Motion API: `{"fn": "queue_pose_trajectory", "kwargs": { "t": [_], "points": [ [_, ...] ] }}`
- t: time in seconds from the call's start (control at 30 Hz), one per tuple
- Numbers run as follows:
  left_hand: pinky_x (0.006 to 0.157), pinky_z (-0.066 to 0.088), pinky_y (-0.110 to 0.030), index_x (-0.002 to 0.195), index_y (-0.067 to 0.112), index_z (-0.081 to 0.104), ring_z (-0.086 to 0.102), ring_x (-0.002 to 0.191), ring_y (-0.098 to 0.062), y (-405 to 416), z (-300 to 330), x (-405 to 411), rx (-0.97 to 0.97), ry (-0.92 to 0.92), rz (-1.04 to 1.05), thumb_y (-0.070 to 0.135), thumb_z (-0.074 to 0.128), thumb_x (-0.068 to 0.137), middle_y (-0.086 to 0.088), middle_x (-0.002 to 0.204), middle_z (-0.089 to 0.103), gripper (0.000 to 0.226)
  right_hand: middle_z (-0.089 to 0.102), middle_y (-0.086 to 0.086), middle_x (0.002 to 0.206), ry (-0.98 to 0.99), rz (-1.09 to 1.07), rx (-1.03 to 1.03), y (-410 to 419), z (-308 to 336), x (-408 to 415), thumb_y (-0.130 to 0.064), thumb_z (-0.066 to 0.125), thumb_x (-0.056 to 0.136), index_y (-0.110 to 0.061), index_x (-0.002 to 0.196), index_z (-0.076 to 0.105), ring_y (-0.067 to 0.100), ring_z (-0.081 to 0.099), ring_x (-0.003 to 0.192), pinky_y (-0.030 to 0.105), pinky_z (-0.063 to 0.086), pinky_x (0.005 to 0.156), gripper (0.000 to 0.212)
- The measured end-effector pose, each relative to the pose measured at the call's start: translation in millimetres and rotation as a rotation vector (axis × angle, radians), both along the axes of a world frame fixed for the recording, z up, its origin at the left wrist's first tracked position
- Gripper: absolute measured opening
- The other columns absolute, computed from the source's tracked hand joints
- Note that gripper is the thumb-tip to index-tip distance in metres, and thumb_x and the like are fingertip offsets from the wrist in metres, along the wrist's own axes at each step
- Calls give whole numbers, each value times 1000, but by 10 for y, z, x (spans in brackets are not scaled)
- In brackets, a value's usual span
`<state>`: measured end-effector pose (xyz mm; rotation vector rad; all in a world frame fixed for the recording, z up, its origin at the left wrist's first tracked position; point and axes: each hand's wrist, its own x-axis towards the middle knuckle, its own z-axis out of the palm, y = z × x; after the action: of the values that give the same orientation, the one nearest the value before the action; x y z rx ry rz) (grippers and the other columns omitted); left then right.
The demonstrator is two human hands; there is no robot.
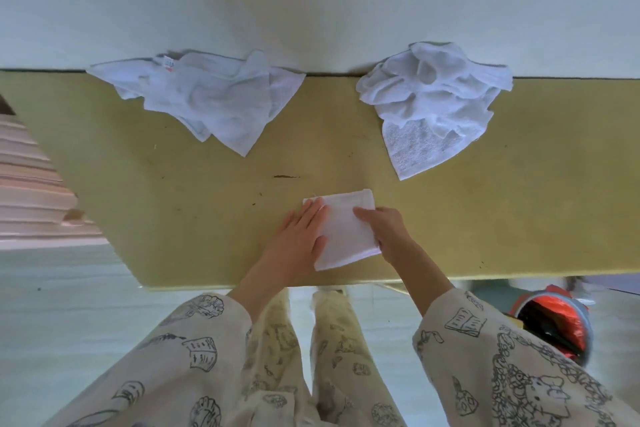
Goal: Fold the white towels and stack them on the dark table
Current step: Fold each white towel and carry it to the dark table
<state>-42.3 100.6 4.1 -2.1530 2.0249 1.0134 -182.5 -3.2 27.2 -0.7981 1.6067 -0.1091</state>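
Observation:
A small folded white towel (346, 232) lies near the front edge of the yellowish table (173, 201). My left hand (301, 236) rests flat on the towel's left side, fingers straight. My right hand (384, 232) holds the towel's right edge, fingers curled over the top and thumb at the near corner. A crumpled white towel (207, 100) lies at the back left of the table. Another bunched white towel (436, 100) lies at the back right, one corner hanging toward me.
A pale wall (311, 10) runs behind the table's far edge. Pink steps or slats (31, 191) lie left of the table. An orange and black bag in a bin (554, 322) sits on the floor at the right, under the table's front edge.

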Motion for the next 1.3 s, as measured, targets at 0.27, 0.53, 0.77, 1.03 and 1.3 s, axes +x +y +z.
{"fn": "queue_pose_trajectory", "kwargs": {
  "t": [0.27, 0.53, 0.77, 1.03, 1.3],
  "points": [
    [102, 30, -25, 137, 12, 39, 41, 130, -20, 949, 624, 151, -236, 176, 851, 14, 43, 96, -6, 143, 39, 42, 55, 6, 79, -104, 655, -253, 232, 589, 487, -9, 55, 89, 6, 103, 58, 15, 50, 65, 18, 37, 50, 20],
    [99, 39, -24, 127, 14, 52, 54, 116, -16, 2450, 1155, 23, -407, 259, 1496, 15, 44, 96, 0, 126, 58, 32, 41, -3, 59, -133, 1402, -618, 1361, 1164, 1188, -19, 54, 86, -14, 65, 40, 17, 40, 59, 28, 28, 52, 26],
    [88, 37, -17, 126, 13, 52, 55, 102, -9, 4441, 1575, -581, -588, 139, 1959, 12, 43, 96, 5, 123, 56, 32, 33, -1, 53, -404, 1727, -785, 3414, 1556, 1501, -17, 58, 83, -16, 59, 31, 17, 33, 56, 27, 24, 50, 36],
    [86, 41, -22, 122, 11, 55, 61, 106, -20, 6950, 1718, -1622, -619, -88, 2357, 8, 44, 94, 1, 118, 62, 30, 38, 2, 56, -659, 1985, -705, 6068, 1665, 1208, -17, 58, 83, -14, 60, 34, 16, 32, 55, 31, 24, 53, 33],
    [82, 45, -25, 121, 12, 55, 65, 100, -22, 8552, 1755, -2030, -644, -149, 2572, 6, 44, 93, -4, 114, 65, 30, 38, 2, 57, -785, 2208, -684, 7975, 1740, 1178, -18, 59, 83, -10, 62, 39, 16, 31, 55, 27, 23, 50, 30]
  ]
}}
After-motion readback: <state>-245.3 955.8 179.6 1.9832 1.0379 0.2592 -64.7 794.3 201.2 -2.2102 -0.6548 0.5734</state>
